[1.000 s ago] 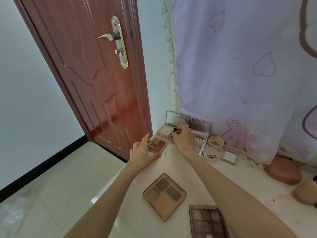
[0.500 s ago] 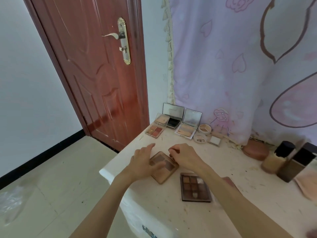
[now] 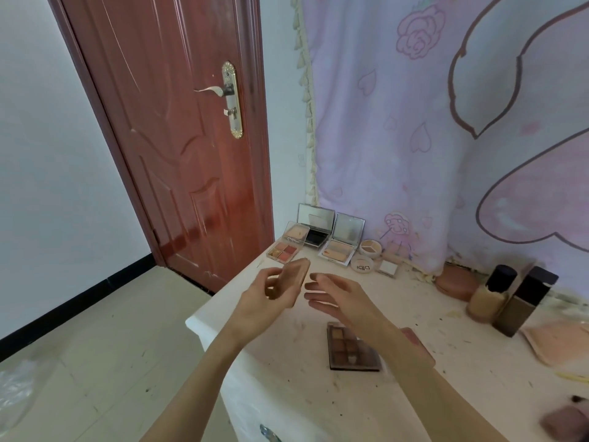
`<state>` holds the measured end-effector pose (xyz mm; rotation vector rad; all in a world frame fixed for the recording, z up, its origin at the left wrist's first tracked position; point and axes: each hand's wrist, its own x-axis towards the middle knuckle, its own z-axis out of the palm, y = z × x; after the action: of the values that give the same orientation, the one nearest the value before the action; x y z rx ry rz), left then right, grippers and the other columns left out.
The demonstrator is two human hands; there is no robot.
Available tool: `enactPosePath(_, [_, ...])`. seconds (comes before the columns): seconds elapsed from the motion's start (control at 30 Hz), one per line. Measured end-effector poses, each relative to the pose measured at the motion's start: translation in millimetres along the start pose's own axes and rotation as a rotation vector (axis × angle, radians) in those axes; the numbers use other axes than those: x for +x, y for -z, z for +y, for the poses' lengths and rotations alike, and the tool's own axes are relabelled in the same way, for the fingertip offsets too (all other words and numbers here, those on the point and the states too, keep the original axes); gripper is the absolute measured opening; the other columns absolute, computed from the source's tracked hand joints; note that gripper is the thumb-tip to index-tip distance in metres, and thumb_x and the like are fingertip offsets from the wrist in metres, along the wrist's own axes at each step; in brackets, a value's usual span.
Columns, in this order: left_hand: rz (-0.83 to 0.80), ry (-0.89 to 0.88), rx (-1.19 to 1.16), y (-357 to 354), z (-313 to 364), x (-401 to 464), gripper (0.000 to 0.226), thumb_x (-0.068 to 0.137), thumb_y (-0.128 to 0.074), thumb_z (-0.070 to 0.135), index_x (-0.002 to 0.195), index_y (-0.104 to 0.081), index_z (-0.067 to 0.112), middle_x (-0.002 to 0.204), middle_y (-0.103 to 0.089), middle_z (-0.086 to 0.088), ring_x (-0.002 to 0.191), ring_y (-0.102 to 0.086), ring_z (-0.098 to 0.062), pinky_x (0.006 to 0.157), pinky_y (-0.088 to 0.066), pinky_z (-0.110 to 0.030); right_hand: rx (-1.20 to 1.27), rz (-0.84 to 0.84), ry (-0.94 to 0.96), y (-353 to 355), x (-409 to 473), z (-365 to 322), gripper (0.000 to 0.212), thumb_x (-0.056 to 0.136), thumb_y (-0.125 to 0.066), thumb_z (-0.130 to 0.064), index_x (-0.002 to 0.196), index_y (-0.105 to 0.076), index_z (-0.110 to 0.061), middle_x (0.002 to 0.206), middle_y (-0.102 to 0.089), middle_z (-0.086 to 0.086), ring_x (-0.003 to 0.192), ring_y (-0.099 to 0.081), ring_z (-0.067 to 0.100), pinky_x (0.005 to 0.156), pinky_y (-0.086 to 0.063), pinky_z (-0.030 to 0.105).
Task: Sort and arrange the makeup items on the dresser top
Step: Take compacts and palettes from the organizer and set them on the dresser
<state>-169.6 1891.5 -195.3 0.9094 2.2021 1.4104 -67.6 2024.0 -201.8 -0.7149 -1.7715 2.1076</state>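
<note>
Above the bench's (image 3: pixel 414 409) left edge, the left hand (image 3: pixel 261 301) grips a tan palette (image 3: pixel 291 283) tilted on edge, long axis toward the far-corner row of compacts (image 3: pixel 315 240), right hand (image 3: pixel 341 298) loose-fingered just beside.

Soft bright daylight; motion-blurred hands; wide-angle bending at edges

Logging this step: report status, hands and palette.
Left hand grips tan palette, lifted off dresser top. Right hand open beside it, holding nothing. Dark eyeshadow palette flat under right forearm. Path to back row unobstructed.
</note>
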Motion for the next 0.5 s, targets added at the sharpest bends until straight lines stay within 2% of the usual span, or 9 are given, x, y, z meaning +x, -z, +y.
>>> enactPosePath(0.1, [0.026, -0.112, -0.090, -6, 11, -5, 0.029, 0.085, -0.061, 0.037, 0.112, -0.053, 0.030, 0.109, -0.061, 0.012, 0.098, -0.059, -0.003, 0.078, -0.046, -0.014, 0.109, -0.123, 0.025, -8, -10, 2, 0.032, 0.098, -0.044, -0.028, 0.121, -0.058, -0.009, 0.115, -0.066, 0.011, 0.105, -0.065, 0.024, 0.096, -0.050, 0.036])
enactPosePath(0.17, [0.064, -0.178, -0.049, -11, 16, -9, 0.028, 0.087, -0.058, 0.035, 0.114, -0.055, 0.028, 0.108, -0.061, 0.014, 0.100, -0.058, -0.004, 0.081, -0.046, -0.012, 0.179, -0.161, 0.070, -12, -15, 0, 0.034, 0.100, -0.039, -0.028, 0.121, -0.058, -0.010, 0.117, -0.067, 0.010, 0.108, -0.064, 0.024, 0.098, -0.048, 0.037])
enactPosePath(0.27, [0.093, -0.261, 0.079, -13, 23, -16, 0.039, 0.088, -0.053, 0.041, 0.124, -0.054, 0.025, 0.110, -0.060, 0.013, 0.101, -0.055, -0.003, 0.080, -0.041, -0.005, 0.248, -0.168, 0.097, -12, -19, -4, 0.035, 0.099, -0.038, -0.030, 0.115, -0.061, -0.010, 0.111, -0.069, 0.011, 0.106, -0.065, 0.024, 0.094, -0.051, 0.033])
enactPosePath(0.37, [-0.006, -0.341, 0.173, -9, 29, -23, 0.055, 0.085, -0.049, 0.050, 0.132, -0.048, 0.023, 0.114, -0.056, 0.016, 0.102, -0.052, 0.000, 0.079, -0.035, 0.003, 0.269, -0.168, 0.082, -7, -22, -6, 0.041, 0.089, -0.044, -0.041, 0.109, -0.063, -0.010, 0.106, -0.070, 0.013, 0.103, -0.066, 0.024, 0.086, -0.054, 0.030])
enactPosePath(0.43, [-0.116, -0.391, 0.249, -4, 30, -23, 0.064, 0.080, -0.050, 0.054, 0.135, -0.045, 0.023, 0.120, -0.053, 0.018, 0.108, -0.051, -0.001, 0.082, -0.034, 0.002, 0.268, -0.156, 0.060, -3, -24, -5, 0.049, 0.082, -0.048, -0.046, 0.113, -0.062, -0.011, 0.107, -0.069, 0.017, 0.106, -0.064, 0.027, 0.085, -0.052, 0.031])
enactPosePath(0.5, [-0.133, -0.444, 0.376, -1, 29, -21, 0.061, 0.081, -0.060, 0.047, 0.135, -0.046, 0.022, 0.125, -0.053, 0.017, 0.116, -0.049, -0.005, 0.089, -0.032, -0.003, 0.296, -0.153, 0.024, -1, -25, -3, 0.053, 0.079, -0.052, -0.047, 0.116, -0.062, -0.011, 0.107, -0.068, 0.017, 0.104, -0.064, 0.028, 0.087, -0.051, 0.033])
